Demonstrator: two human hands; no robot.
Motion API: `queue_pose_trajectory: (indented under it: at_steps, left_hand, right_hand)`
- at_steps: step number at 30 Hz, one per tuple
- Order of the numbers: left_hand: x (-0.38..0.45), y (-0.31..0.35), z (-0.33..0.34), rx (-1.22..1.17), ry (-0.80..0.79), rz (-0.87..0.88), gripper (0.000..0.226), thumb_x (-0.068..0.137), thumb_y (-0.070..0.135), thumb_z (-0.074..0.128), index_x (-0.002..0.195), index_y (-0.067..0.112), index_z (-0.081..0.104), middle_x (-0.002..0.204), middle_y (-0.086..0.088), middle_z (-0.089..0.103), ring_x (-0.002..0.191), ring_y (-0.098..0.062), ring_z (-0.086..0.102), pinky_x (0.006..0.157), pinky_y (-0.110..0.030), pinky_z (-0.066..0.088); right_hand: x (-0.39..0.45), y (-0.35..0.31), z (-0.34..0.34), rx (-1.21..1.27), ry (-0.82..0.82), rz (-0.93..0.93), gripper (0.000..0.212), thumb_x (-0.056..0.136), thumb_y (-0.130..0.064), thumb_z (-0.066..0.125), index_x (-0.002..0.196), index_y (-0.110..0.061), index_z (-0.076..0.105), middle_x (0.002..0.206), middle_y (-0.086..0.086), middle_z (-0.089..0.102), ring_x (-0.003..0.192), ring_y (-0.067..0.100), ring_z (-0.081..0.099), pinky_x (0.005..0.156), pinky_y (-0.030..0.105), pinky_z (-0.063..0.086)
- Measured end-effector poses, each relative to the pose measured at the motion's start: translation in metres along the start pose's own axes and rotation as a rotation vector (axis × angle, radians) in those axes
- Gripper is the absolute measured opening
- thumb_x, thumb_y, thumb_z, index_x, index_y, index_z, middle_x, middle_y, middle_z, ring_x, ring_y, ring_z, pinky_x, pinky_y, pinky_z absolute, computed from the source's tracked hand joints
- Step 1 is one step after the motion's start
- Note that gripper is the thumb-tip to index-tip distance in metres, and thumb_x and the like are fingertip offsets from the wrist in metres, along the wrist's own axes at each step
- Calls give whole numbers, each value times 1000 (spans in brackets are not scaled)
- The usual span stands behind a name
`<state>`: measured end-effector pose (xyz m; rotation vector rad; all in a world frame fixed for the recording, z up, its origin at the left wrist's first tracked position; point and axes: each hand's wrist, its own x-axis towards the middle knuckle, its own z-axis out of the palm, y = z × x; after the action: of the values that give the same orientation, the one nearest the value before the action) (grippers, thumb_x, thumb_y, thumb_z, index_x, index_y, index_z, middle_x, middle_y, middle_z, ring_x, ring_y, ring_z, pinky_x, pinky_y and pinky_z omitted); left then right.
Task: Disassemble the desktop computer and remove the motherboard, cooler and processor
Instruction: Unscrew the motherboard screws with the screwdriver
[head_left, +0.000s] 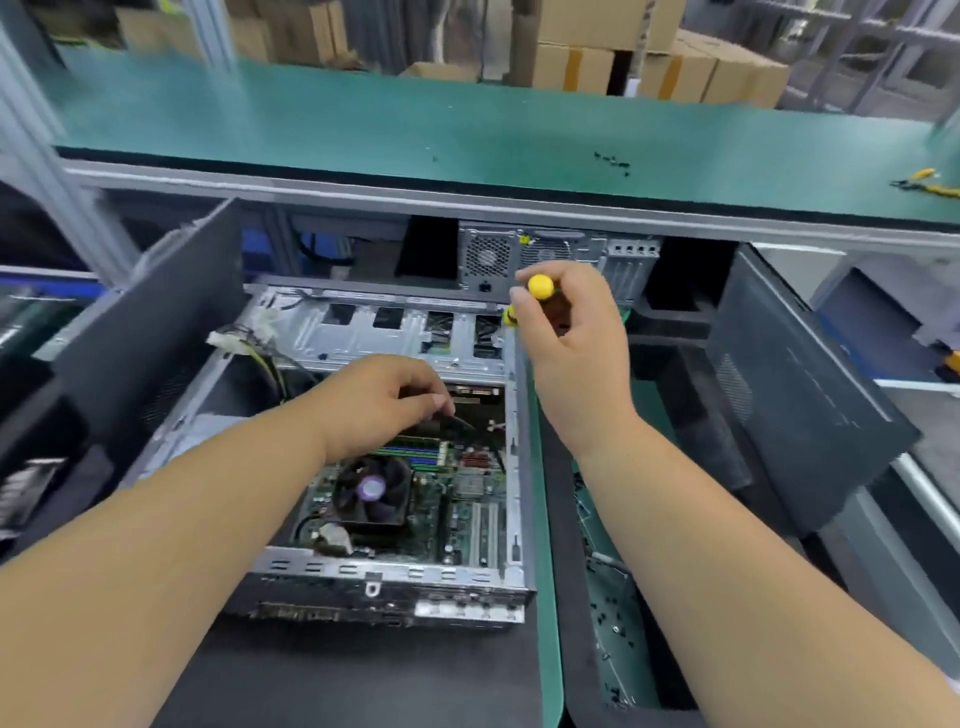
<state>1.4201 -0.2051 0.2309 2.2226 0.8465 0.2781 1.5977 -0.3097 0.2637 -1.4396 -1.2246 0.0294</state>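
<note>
The left hand (384, 400) covers the far part of the motherboard (467, 499), and its fingers (441, 402) pinch something dark I can't make out. The right hand (566, 338) hides all of the screwdriver (540, 286) but its yellow cap. Small dark specks on the upper shelf (613, 162) are too tiny to identify. The cardboard boxes (587, 67) behind run off the top edge, blurred.

The open computer case (511, 441) is bare, dull grey sheet metal (scuffed along the near edge). The bench mat (467, 130) looks matt green. The screwdriver (540, 286) cap is glossy yellow plastic.
</note>
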Motion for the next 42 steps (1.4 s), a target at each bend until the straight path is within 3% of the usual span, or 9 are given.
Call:
queue_pose_trajectory:
  at_steps: [3,6,9,12,19,24,29,34,42]
  left_hand:
    - [-8,-23,-19,7,55,-35,18,93,30,62,81,38,72,86,18,70,86,0,63,83,-28,49]
    - [-16,-44,-37,77,83,-56,16,92,32,61,81,39,71,87,17,69,86,-2,62,82,-29,50]
    - [-23,-64,-50,148,62,-103,14,91,33,59,85,39,70,86,11,69,83,-9,63,81,-35,53]
    - [-27,-82,-60,194,27,-110,13,92,31,59,88,37,70,88,12,67,84,-7,62,80,-34,53]
    - [-21,-111,-70,413,-68,-86,17,93,30,55,100,32,70,99,11,65,96,-13,59,85,-32,48]
    - [-15,-123,-72,523,-162,-98,26,92,28,45,100,38,67,106,10,65,98,-16,59,81,-31,48]
    - [-8,-129,-70,542,-166,-86,18,90,33,40,81,37,56,85,8,58,83,-18,56,63,-30,40]
    - [-5,-136,-64,583,-109,-112,25,87,39,39,88,31,62,83,6,59,79,-19,54,60,-29,35]
    - [-5,-137,-63,588,-87,-120,23,87,40,39,88,31,61,85,4,60,81,-19,56,59,-28,38]
  right_hand:
    - [4,-11,26,84,-106,95,12,97,-32,56,102,-22,61,99,-5,58,91,8,56,79,24,46]
    - [0,-19,54,140,-212,189,10,98,-31,55,93,-24,61,89,-2,62,79,8,58,73,27,47]
    - [-8,-19,80,131,-320,247,12,98,-33,56,93,-25,63,96,3,63,88,16,62,84,40,51]
    - [-15,-15,102,52,-389,236,7,97,-34,58,99,-31,64,97,-1,57,86,12,59,80,37,51]
    - [-27,-6,137,-46,-533,271,9,94,-32,62,95,-24,64,87,-2,67,85,22,66,81,48,54]
    - [-36,2,158,-192,-633,260,11,93,-33,63,98,-24,66,94,-3,65,88,18,62,82,41,52]
    - [-39,4,175,-231,-601,169,13,93,-35,62,99,-24,67,92,-13,60,89,10,55,77,27,45]
    - [-39,11,185,-301,-690,143,15,94,-29,64,106,-20,68,101,-2,64,95,14,54,82,28,42]
    - [-40,12,183,-275,-646,167,13,94,-25,64,103,-17,69,99,-4,64,95,13,53,83,26,41]
